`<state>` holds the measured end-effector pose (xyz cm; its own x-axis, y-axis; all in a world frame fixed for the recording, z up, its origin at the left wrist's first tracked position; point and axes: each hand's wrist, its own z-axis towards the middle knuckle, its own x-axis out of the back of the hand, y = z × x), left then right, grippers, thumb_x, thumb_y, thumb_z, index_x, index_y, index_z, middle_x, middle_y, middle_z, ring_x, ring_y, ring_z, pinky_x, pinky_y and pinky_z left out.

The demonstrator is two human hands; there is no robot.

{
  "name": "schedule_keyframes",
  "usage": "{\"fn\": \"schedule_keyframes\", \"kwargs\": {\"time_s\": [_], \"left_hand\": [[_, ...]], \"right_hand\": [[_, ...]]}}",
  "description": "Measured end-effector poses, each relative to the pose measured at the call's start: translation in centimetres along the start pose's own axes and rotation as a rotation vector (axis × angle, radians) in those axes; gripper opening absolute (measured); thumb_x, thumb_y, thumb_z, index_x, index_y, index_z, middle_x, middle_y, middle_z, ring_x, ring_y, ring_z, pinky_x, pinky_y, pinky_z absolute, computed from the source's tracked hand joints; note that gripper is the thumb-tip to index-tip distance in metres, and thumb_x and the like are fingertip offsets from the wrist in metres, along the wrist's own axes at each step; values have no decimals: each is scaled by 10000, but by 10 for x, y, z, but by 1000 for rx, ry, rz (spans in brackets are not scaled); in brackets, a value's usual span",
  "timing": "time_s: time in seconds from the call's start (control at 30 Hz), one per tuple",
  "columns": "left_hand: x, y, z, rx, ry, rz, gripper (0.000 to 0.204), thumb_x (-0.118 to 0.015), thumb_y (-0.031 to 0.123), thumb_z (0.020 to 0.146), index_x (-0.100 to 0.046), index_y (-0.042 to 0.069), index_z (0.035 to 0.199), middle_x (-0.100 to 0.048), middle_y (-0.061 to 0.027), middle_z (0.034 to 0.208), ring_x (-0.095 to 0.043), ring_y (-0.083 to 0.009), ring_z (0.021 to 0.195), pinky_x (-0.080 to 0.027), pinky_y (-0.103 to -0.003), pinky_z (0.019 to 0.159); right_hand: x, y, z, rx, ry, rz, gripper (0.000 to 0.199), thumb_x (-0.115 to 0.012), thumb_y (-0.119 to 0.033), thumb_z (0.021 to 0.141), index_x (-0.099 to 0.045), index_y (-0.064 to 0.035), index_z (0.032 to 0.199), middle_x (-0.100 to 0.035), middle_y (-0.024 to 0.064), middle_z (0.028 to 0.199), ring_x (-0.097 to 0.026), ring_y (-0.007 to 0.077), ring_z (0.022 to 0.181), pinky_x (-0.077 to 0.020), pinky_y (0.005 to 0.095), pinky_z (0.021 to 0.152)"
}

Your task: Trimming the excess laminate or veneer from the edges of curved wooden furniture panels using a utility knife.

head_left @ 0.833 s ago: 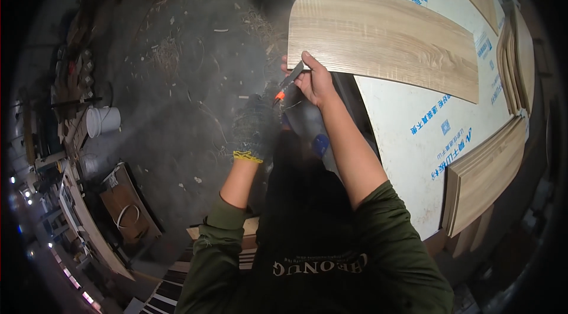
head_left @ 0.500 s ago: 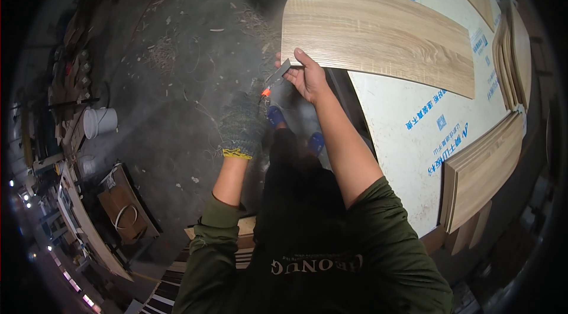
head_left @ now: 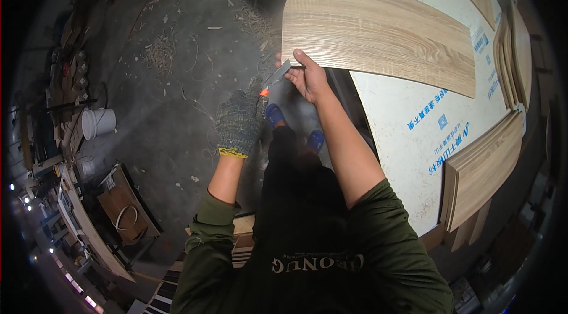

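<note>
Your left hand [head_left: 238, 120] curls gloved fingers round the flat tool [head_left: 277, 77]; its tip now lies nearer the corner of the wood-grain board [head_left: 378, 33], seemingly at its edge; your right hand [head_left: 310, 82] pinches that end, overhanging the table [head_left: 393, 154].

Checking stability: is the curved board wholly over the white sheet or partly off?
The curved board is partly off: its left end, by the right hand, juts past the white sheet.

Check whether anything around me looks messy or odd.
Yes. A tangled clump of thin strips litters the floor beyond your left hand, looking untidy. Oddly, only that hand wears a glove; your right hand, holding the wood-grain board, is bare. The board shows no obvious damage.
</note>
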<state>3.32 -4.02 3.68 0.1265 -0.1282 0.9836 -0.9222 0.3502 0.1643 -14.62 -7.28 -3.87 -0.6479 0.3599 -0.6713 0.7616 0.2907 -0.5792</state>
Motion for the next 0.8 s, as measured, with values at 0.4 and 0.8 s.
{"fn": "schedule_keyframes", "kwargs": {"time_s": [0.4, 0.8], "left_hand": [[-1, -10, 18, -100, 101, 6, 413, -565, 336, 908, -564, 160, 1281, -645, -162, 946, -627, -346, 841, -501, -460, 724], [-3, -13, 53, -118, 116, 88, 423, -559, 368, 913, -555, 202, 1302, -645, -162, 908, -638, -333, 798, -506, -455, 678]], "right_hand": [[5, 2, 2, -32, -23, 53, 377, -561, -260, 955, -520, 12, 1212, -649, 173, 1136, -654, 210, 937, -492, 264, 698], [4, 2, 2, -65, 24, 54, 395, -563, -261, 954, -512, 11, 1235, -636, 140, 1158, -649, 254, 1017, -480, 266, 687]]}}
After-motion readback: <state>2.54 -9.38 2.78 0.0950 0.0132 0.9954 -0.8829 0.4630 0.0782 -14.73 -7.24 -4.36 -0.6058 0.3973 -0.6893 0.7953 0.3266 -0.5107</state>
